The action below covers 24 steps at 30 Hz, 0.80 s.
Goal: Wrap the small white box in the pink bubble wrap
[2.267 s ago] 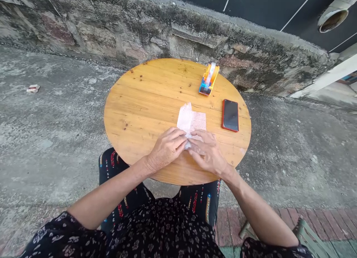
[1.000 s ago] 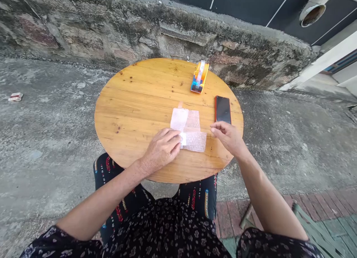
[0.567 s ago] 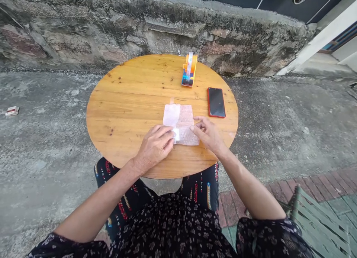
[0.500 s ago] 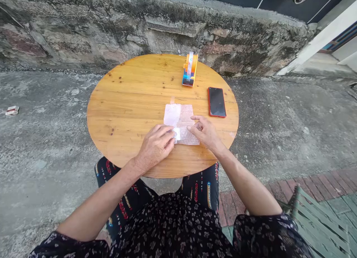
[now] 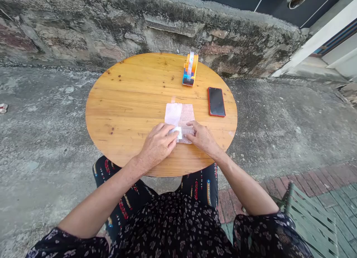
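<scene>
A small sheet of clear bubble wrap (image 5: pixel 187 113) lies near the front of the round wooden table (image 5: pixel 125 102), with a pale pinkish-white piece (image 5: pixel 173 113) along its left part. On its lower half rests a small flat white item (image 5: pixel 179 133), whose kind I cannot make out. My left hand (image 5: pixel 160 139) holds this item down from the left, thumb and fingertips on it and partly covering it. From the right, my right hand (image 5: pixel 202 137) grips the lower right edge of the bubble wrap, thumb and forefinger curved over it. That edge is partly hidden by the fingers.
A yellow and blue tape dispenser (image 5: pixel 190 70) stands at the table's far side. To the right lies a phone (image 5: pixel 216 102) in a red case. A short strip of tape (image 5: pixel 173 99) sticks just above the wrap. A green slatted chair (image 5: pixel 312 217) stands at lower right.
My right hand has moved slightly left and its fingers have closed in on the wrap's right edge, which is drawn inward. My left thumb has slid further onto the white item.
</scene>
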Motion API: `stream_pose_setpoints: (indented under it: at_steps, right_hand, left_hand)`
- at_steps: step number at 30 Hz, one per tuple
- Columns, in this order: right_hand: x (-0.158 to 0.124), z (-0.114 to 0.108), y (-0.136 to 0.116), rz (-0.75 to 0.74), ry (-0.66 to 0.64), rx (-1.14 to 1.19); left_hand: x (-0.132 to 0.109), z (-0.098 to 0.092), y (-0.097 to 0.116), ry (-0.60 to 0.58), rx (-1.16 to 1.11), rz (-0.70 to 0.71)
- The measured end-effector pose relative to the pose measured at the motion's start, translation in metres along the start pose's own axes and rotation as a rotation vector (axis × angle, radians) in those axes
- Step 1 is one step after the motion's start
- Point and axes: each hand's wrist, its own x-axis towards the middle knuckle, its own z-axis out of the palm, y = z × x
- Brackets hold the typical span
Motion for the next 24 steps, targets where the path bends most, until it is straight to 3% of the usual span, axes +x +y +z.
stream_pose_setpoints:
  at_steps: [7, 14, 18, 24]
  right_hand:
    - [-0.018, -0.004, 0.01, 0.108, 0.114, -0.097]
    - [-0.024, -0.004, -0.008, 0.312, 0.123, -0.169]
    - [-0.028, -0.001, -0.003, 0.356, 0.149, -0.006]
    - [-0.028, 0.012, 0.019, 0.324, 0.166, 0.46]
  left_hand:
    - [0.0, -0.001, 0.0, -0.017, 0.052, 0.025]
    - [0.001, -0.002, -0.001, -0.036, 0.093, 0.048]
    - [0.004, -0.003, -0.001, -0.061, 0.113, 0.058]
    - [0.006, -0.005, -0.002, -0.105, 0.119, 0.082]
